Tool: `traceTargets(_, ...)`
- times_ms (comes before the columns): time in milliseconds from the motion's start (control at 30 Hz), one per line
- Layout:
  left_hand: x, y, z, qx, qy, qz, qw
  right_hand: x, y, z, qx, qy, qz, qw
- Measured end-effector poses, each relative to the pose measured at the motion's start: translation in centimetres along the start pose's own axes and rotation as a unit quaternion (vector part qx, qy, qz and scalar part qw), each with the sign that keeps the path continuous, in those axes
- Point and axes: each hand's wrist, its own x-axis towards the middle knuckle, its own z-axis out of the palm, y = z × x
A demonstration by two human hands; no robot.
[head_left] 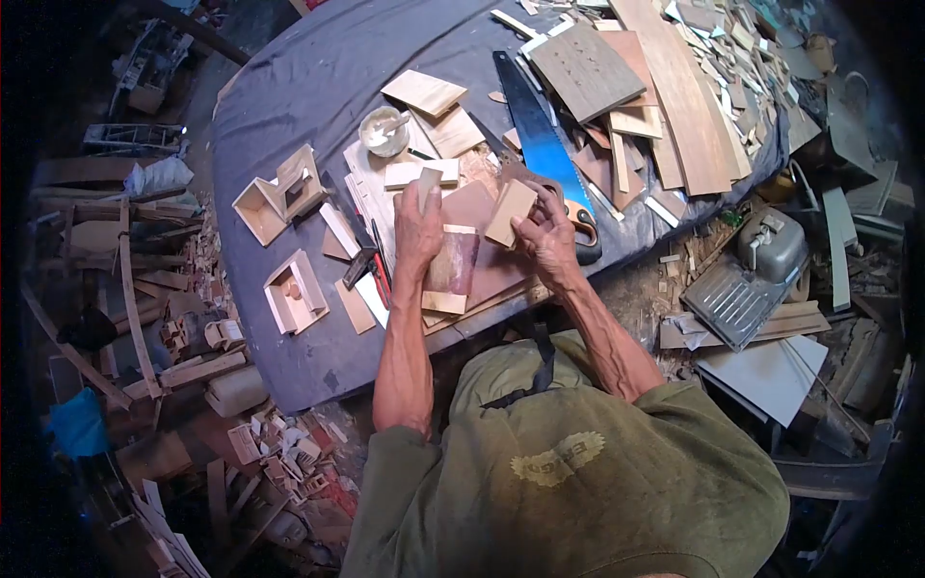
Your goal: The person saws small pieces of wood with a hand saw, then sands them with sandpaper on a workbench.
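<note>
My left hand point(419, 229) is closed around a small pale wood piece point(430, 179) whose end sticks up past the fingers. In my right hand point(551, 241), thumb and fingers grip a flat rectangular wooden block point(512, 213). The two pieces are apart. Between and below my hands, a wooden block with a worn reddish sheet on it, perhaps sandpaper, point(453, 268) lies on a brown board point(469, 207). Beyond my left hand stands a bowl point(367, 142) of white paste with a stick in it. A handsaw point(540, 135) with a blue blade lies beyond my right hand.
Small open wooden boxes point(297, 301) sit at the left on the dark tablecloth point(332, 371). Red-handled pliers or a similar tool point(380, 265) lie near my left forearm. Boards point(588, 72) and offcuts pile up at the right. A metal sink point(747, 308) stands below the table's right side.
</note>
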Motion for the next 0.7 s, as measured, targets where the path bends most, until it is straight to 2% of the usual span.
traceTargets(33,0.1,0.4,-0.5,0.064,-0.021,0.034,0.997,-0.2,-0.1,-0.2,0.026,0.006,0.019,0.999)
traceTargets(133,1.4,-4.1,0.9,0.121,0.031,0.09,0.988,-0.1,0.2,-0.5,0.052,0.003,0.011,0.999)
traceTargets(167,1.9,-5.1,0.8,0.145,0.009,0.064,0.987,-0.4,-0.3,-0.6,0.051,0.009,0.039,0.998)
traceTargets(233,2.6,-5.0,0.5,0.189,-0.037,0.014,0.981,-0.2,-0.1,-0.6,0.073,0.009,0.031,0.997)
traceTargets(333,2.2,-2.7,0.3,0.286,0.063,0.04,0.955,-0.5,-0.5,-0.7,0.103,0.019,0.053,0.993)
traceTargets(367,2.3,-2.4,0.2,0.286,0.105,0.075,0.95,-0.4,-0.7,-0.7,0.116,0.02,0.059,0.991)
traceTargets(467,0.9,-0.8,0.8,0.056,0.105,0.092,0.989,-0.2,-0.7,-0.6,0.159,0.013,0.069,0.985)
traceTargets(500,-0.1,2.1,0.2,-0.06,-0.007,-0.028,0.998,-0.2,-1.0,0.0,0.181,0.019,0.063,0.981)
traceTargets(567,-2.6,7.1,0.2,-0.241,-0.103,-0.226,0.938,-0.4,-2.0,1.6,0.223,0.034,0.051,0.973)
traceTargets(667,-5.3,5.6,4.5,-0.303,-0.054,-0.099,0.946,-0.2,-1.8,2.0,0.245,0.026,0.033,0.968)
traceTargets(700,-5.6,5.3,5.0,-0.318,-0.034,-0.101,0.942,-0.2,-1.4,1.8,0.231,0.024,0.027,0.972)
